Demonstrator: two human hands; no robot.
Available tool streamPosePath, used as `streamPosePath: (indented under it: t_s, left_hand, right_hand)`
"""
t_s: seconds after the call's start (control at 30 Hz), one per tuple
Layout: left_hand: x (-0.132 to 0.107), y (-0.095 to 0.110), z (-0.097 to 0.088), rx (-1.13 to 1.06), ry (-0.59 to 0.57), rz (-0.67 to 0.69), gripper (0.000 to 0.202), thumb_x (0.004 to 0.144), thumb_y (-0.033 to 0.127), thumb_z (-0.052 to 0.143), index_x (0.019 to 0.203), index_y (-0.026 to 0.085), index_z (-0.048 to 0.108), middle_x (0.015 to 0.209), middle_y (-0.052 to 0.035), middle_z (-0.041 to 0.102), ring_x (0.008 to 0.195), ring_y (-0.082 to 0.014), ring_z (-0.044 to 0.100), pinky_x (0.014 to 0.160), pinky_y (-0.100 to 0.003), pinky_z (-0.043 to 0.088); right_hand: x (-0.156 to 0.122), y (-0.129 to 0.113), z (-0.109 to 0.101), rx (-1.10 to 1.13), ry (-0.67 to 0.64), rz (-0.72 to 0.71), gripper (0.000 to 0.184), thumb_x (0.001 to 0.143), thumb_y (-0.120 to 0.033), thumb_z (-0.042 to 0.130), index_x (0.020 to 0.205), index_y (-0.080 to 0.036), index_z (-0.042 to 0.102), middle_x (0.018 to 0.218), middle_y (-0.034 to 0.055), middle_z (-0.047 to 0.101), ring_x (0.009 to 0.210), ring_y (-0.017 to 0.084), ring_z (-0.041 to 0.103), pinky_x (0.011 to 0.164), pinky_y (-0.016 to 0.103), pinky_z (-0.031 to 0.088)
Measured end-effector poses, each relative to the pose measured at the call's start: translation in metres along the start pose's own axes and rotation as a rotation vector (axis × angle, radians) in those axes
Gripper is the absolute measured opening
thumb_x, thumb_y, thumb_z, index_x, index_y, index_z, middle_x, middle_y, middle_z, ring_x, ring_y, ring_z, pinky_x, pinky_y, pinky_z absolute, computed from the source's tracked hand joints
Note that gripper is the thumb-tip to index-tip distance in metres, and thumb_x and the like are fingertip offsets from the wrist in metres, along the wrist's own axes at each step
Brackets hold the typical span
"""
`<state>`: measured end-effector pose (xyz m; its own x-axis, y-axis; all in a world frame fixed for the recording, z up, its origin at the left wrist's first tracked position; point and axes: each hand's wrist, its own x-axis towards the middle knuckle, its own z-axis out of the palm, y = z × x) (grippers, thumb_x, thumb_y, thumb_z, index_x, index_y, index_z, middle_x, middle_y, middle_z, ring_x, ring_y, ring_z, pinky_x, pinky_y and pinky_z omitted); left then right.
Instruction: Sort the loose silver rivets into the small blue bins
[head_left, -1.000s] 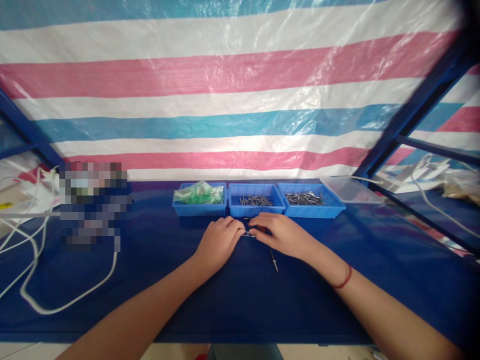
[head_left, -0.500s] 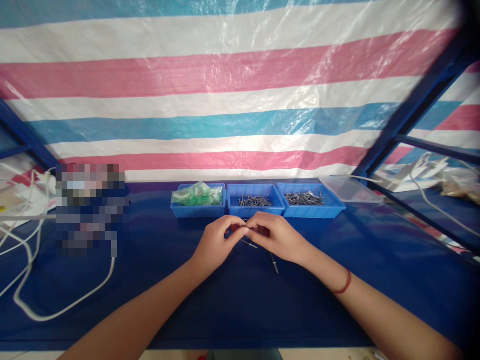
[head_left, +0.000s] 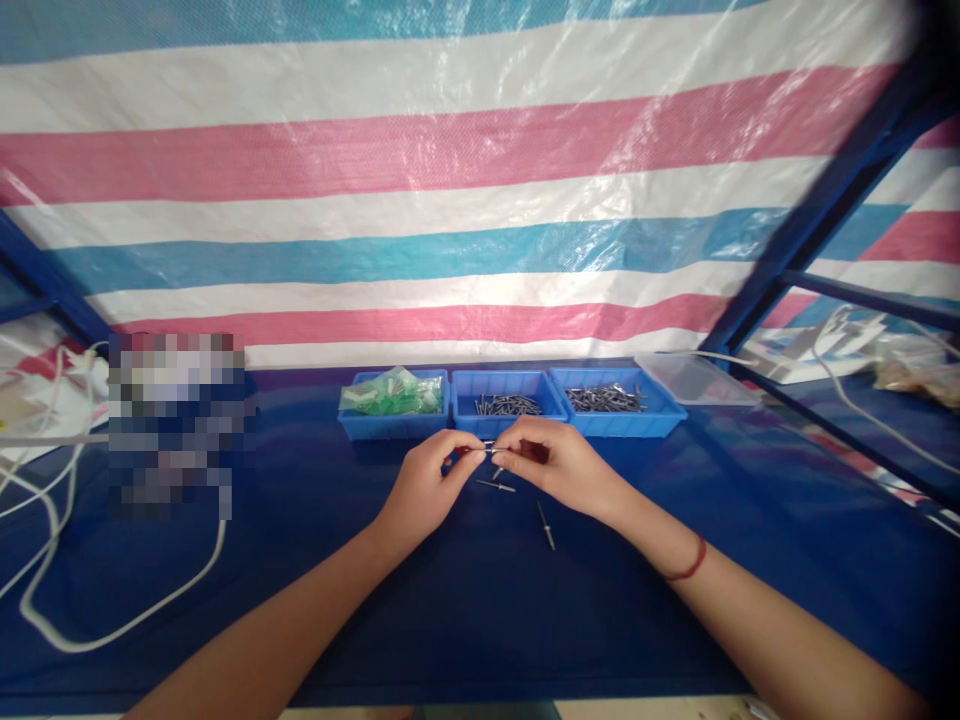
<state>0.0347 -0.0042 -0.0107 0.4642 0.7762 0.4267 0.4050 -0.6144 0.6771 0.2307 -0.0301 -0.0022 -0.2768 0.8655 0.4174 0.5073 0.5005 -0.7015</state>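
My left hand (head_left: 426, 485) and my right hand (head_left: 559, 465) meet just above the blue table (head_left: 480, 600), fingertips pinched together on a small metal pin (head_left: 487, 449) between them. Two more pins lie on the cloth below: a short pin (head_left: 496, 486) under the fingers and a longer pin (head_left: 546, 524) nearer me. Behind the hands stand three blue trays: the left tray (head_left: 393, 424) holds green plastic pieces, the middle tray (head_left: 507, 421) and the right tray (head_left: 616, 422) hold metal pins. A red string circles my right wrist.
A clear plastic lid (head_left: 697, 380) lies right of the trays. White cables (head_left: 112, 625) loop over the table's left side. A striped tarp (head_left: 450, 180) hangs behind, and blue frame bars (head_left: 810, 230) slant at the right.
Both hands have lifted from the cloth, where they were pressed down, and now hold the pin pinched between their fingertips a little above the table.
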Motion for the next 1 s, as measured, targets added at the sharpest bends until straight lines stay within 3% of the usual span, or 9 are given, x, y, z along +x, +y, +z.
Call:
streamPosePath:
  t_s: [0.17,0.37,0.43,0.53,0.63,0.73,0.87,1.0]
  left_hand:
    - [-0.002,0.000,0.002,0.089,-0.104,0.015,0.019,0.088,0.030,0.055,0.102,0.020,0.062,0.092,-0.0028,0.067,0.087,-0.0178,0.062,0.083,-0.030,0.046]
    - [-0.004,0.003,0.001,0.293,-0.213,0.103,0.027,0.091,0.035,0.050,0.113,0.026,0.063,0.106,-0.0050,0.063,0.102,-0.0219,0.055,0.091,-0.036,0.042]
    - [-0.004,0.001,0.002,0.363,-0.245,0.116,0.024,0.090,0.035,0.051,0.108,0.028,0.067,0.108,-0.0049,0.061,0.102,-0.0226,0.053,0.090,-0.038,0.041]
    - [-0.005,-0.001,0.002,0.397,-0.258,0.131,0.022,0.090,0.034,0.052,0.100,0.027,0.070,0.106,-0.0042,0.061,0.100,-0.0218,0.054,0.087,-0.037,0.040]
    - [-0.005,0.001,0.003,0.404,-0.254,0.136,0.022,0.092,0.033,0.049,0.092,0.025,0.069,0.102,-0.0033,0.062,0.096,-0.0205,0.054,0.081,-0.034,0.040]
    - [-0.006,0.003,0.004,0.429,-0.255,0.129,0.023,0.094,0.030,0.046,0.088,0.022,0.067,0.099,-0.0030,0.062,0.095,-0.0198,0.054,0.078,-0.033,0.039]
    - [-0.007,0.003,0.004,0.432,-0.211,0.091,0.023,0.096,0.028,0.041,0.089,0.021,0.062,0.095,-0.0025,0.063,0.090,-0.0188,0.056,0.076,-0.032,0.039]
    - [-0.007,0.003,0.003,0.309,-0.146,0.063,0.019,0.096,0.027,0.041,0.092,0.020,0.058,0.091,-0.0021,0.064,0.086,-0.0175,0.059,0.077,-0.031,0.042]
  right_hand:
    - [0.002,-0.001,-0.022,-0.090,0.084,0.002,0.027,0.087,-0.039,0.054,0.074,-0.018,0.064,0.070,0.0025,0.060,0.058,0.012,0.050,0.054,0.024,0.040]
    - [-0.003,0.028,-0.081,-0.553,0.438,0.193,0.025,0.084,-0.038,0.054,0.077,-0.018,0.067,0.068,0.0043,0.064,0.057,0.015,0.055,0.057,0.027,0.041]
    - [-0.007,0.045,-0.098,-0.738,0.415,0.278,0.023,0.082,-0.036,0.054,0.076,-0.018,0.067,0.071,0.0067,0.066,0.060,0.018,0.058,0.058,0.029,0.040]
    - [-0.012,0.064,-0.109,-0.901,0.283,0.352,0.025,0.081,-0.037,0.054,0.084,-0.017,0.068,0.074,0.0087,0.065,0.062,0.021,0.059,0.055,0.029,0.037]
    - [-0.010,0.062,-0.105,-0.898,0.269,0.317,0.026,0.082,-0.036,0.053,0.089,-0.016,0.068,0.074,0.0082,0.065,0.064,0.021,0.059,0.057,0.030,0.038]
    - [-0.004,0.040,-0.090,-0.741,0.230,0.182,0.022,0.084,-0.033,0.051,0.085,-0.017,0.067,0.074,0.0058,0.065,0.065,0.019,0.059,0.062,0.029,0.041]
    - [0.000,0.006,-0.057,-0.419,0.000,0.013,0.019,0.086,-0.028,0.051,0.078,-0.019,0.066,0.076,0.0033,0.065,0.065,0.015,0.058,0.063,0.026,0.042]
    - [-0.001,-0.011,-0.027,-0.240,-0.144,-0.044,0.019,0.086,-0.034,0.056,0.086,-0.018,0.066,0.074,0.0027,0.062,0.063,0.013,0.055,0.058,0.025,0.041]
